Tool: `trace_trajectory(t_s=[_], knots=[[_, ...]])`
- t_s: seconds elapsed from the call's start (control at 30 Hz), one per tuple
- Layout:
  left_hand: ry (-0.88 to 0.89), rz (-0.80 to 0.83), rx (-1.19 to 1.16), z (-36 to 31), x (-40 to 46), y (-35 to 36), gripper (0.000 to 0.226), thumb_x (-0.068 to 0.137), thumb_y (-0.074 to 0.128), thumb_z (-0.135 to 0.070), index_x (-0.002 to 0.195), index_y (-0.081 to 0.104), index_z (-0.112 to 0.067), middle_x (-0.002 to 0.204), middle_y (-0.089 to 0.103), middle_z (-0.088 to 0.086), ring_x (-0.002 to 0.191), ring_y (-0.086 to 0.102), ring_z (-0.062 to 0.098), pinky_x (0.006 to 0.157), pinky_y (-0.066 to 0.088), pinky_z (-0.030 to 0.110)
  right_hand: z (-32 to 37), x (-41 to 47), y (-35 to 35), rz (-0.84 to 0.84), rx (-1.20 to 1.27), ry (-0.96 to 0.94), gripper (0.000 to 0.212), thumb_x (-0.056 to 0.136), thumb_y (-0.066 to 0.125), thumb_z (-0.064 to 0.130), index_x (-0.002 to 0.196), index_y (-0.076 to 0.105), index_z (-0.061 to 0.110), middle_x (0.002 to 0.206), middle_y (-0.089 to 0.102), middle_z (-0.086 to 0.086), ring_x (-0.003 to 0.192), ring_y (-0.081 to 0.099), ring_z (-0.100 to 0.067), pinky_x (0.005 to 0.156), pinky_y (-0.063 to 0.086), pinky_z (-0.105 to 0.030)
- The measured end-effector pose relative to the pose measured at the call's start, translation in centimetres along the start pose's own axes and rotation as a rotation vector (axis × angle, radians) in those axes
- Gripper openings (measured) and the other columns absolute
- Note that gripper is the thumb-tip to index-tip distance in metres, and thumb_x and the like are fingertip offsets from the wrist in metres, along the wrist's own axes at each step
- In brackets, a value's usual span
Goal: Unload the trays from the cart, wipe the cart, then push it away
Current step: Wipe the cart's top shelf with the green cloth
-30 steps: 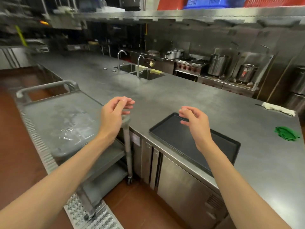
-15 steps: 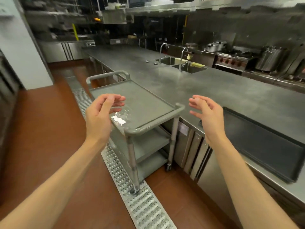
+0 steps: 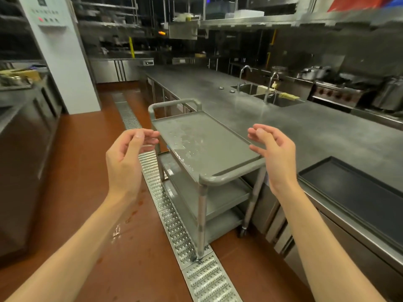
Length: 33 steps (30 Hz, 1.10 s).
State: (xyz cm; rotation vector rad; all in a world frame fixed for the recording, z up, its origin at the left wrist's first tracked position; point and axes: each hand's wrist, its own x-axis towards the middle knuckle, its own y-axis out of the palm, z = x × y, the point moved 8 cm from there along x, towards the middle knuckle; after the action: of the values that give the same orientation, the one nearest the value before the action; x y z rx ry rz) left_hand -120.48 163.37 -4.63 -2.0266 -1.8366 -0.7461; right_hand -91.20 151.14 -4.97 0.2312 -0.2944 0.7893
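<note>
Since half a second ago my view has swung further left, so the cart (image 3: 205,149) now sits square ahead of me and both hands have come up to either side of its near end. My left hand (image 3: 126,158) hangs just off the cart's left edge, above the floor drain grate (image 3: 174,216), fingers loosely curled and gripping nothing. My right hand (image 3: 277,153) hovers over the cart's near right corner, also half open and empty; I cannot tell whether it touches the rail. The cart's top shelf carries no trays and shows a wet sheen near its middle. It stands parked just beside the long steel counter (image 3: 305,127), on the cart's right. The black tray (image 3: 357,192) lies flat on that counter, to the right of the cart's near end. The sinks (image 3: 268,94) are set in the counter beyond the cart's far handle.
</note>
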Motion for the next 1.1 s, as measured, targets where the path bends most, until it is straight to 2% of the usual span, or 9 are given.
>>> trace_trajectory(t_s=[0.2, 0.33, 0.5, 0.7, 0.8, 0.9, 1.1], knots=[[0.016, -0.045, 0.009, 0.0, 1.3, -0.2, 0.026, 0.100, 0.043, -0.018, 0.099, 0.069, -0.011, 0.101, 0.072, 0.014, 0.094, 0.068, 0.035, 0.087, 0.053, 0.053, 0.1, 2.0, 0.9, 0.032, 0.008, -0.009, 0.013, 0.097, 0.058, 0.019, 0.104, 0.069, 0.023, 0.110, 0.073, -0.005, 0.109, 0.068, -0.019, 0.097, 0.055, -0.045], [-0.011, -0.038, 0.011, 0.8, 2.6, 0.0, 0.029, 0.101, 0.042, -0.018, 0.108, 0.067, -0.007, 0.103, 0.072, 0.013, 0.095, 0.069, 0.031, 0.087, 0.054, 0.052, -0.7, 2.5, 1.5, 0.029, 0.000, 0.003, 0.015, 0.098, 0.058, 0.019, 0.106, 0.070, 0.020, 0.109, 0.074, -0.004, 0.108, 0.069, -0.018, 0.097, 0.055, -0.046], [-0.027, 0.023, -0.019, 2.7, 3.5, 1.0, 0.030, 0.101, 0.042, -0.018, 0.115, 0.066, -0.006, 0.103, 0.072, 0.014, 0.095, 0.069, 0.031, 0.088, 0.054, 0.051, -1.3, 2.3, 1.0, -0.044, -0.019, 0.008, 0.027, 0.083, 0.061, 0.034, 0.106, 0.070, 0.021, 0.109, 0.075, -0.005, 0.110, 0.068, -0.020, 0.097, 0.055, -0.045], [-0.063, 0.127, -0.078, 4.3, 3.9, 3.9, 0.031, 0.102, 0.040, -0.016, 0.118, 0.064, -0.005, 0.104, 0.071, 0.013, 0.094, 0.068, 0.032, 0.086, 0.055, 0.045, -1.8, 0.3, -1.3, -0.145, -0.040, 0.018, 0.029, 0.081, 0.061, 0.035, 0.104, 0.071, 0.021, 0.109, 0.075, -0.008, 0.109, 0.068, -0.022, 0.096, 0.056, -0.044], [-0.073, 0.197, -0.120, 4.4, 3.4, 6.8, 0.031, 0.103, 0.039, -0.014, 0.120, 0.063, -0.001, 0.106, 0.070, 0.017, 0.095, 0.068, 0.033, 0.084, 0.056, 0.041, -1.2, -0.6, -3.8, -0.215, -0.067, 0.015, 0.028, 0.083, 0.062, 0.033, 0.106, 0.071, 0.019, 0.110, 0.075, -0.009, 0.109, 0.068, -0.025, 0.097, 0.055, -0.045], [-0.084, 0.282, -0.148, 4.0, 1.8, 10.9, 0.032, 0.102, 0.040, -0.016, 0.119, 0.063, -0.002, 0.107, 0.070, 0.016, 0.096, 0.068, 0.033, 0.084, 0.056, 0.043, -0.2, -1.7, -7.5, -0.281, -0.092, 0.000, 0.025, 0.088, 0.062, 0.028, 0.109, 0.070, 0.017, 0.110, 0.074, -0.008, 0.109, 0.068, -0.023, 0.097, 0.055, -0.043], [-0.067, 0.512, -0.273, -0.2, -5.2, 23.9, 0.035, 0.098, 0.041, -0.024, 0.117, 0.064, -0.006, 0.106, 0.071, 0.013, 0.099, 0.067, 0.031, 0.087, 0.055, 0.045, 3.9, -6.1, -20.9, -0.501, -0.164, -0.049, 0.013, 0.096, 0.061, 0.020, 0.105, 0.070, 0.020, 0.110, 0.074, -0.006, 0.109, 0.068, -0.019, 0.097, 0.055, -0.044]])
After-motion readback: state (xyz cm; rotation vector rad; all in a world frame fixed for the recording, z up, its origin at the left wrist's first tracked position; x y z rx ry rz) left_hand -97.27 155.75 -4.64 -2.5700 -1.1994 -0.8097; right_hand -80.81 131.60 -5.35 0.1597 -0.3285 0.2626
